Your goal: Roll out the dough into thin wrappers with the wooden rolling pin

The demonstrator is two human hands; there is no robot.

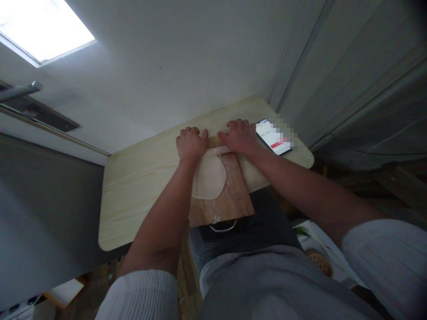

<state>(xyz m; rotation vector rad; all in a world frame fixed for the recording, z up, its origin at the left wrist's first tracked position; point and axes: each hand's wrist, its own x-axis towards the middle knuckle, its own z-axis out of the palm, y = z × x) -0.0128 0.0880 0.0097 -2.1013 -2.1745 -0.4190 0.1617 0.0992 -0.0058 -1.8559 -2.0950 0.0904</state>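
Note:
A flat, rounded sheet of dough [211, 178] lies on a wooden board [237, 195] dusted with flour. Across the far part of the board runs a pale rolling pin [217, 150], seen only between my hands. My left hand [191, 143] covers its left end, fingers curled over the far side. At the other end, my right hand [240, 135] rests on the pin with its fingers bent forward and the thumb pointing inward. Both palms hide the pin's ends. The dough's far edge reaches up to the pin, and my left forearm covers its left edge.
The board sits on a light wood-grain table [140, 186] and overhangs its near edge, with a metal handle [223, 229] below. A phone [271, 137] with a lit screen lies right of my right hand. A white door [173, 66] stands behind the table.

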